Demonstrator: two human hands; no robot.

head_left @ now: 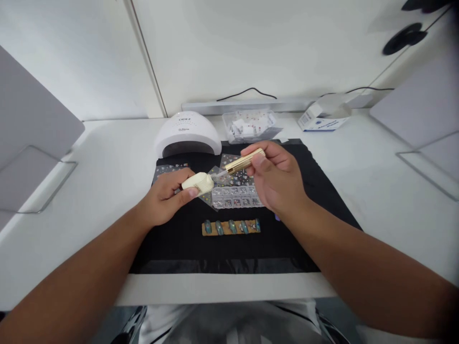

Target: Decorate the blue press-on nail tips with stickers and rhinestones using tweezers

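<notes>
My left hand (171,195) is closed around a cream nail polish bottle (198,183), which tilts with its neck towards the right. Between the fingertips of my right hand (278,177) is the gold ribbed brush cap (245,161). Its pale brush stem reaches down to the bottle's mouth; whether the tip sits inside, I cannot tell. Below both hands, a tan strip (214,231) carries several shiny blue-green false nails (232,226). A clear compartment box (236,198) of small rhinestones lies behind the strip, partly covered by my right hand.
A white nail lamp (189,129) stands at the back left of the black mat (172,246). Sticker sheets (231,162) lie behind the rhinestone box. At the rear are a clear tub (251,125) of packets and an opened white carton (322,117). Wire stands (59,188) flank the table.
</notes>
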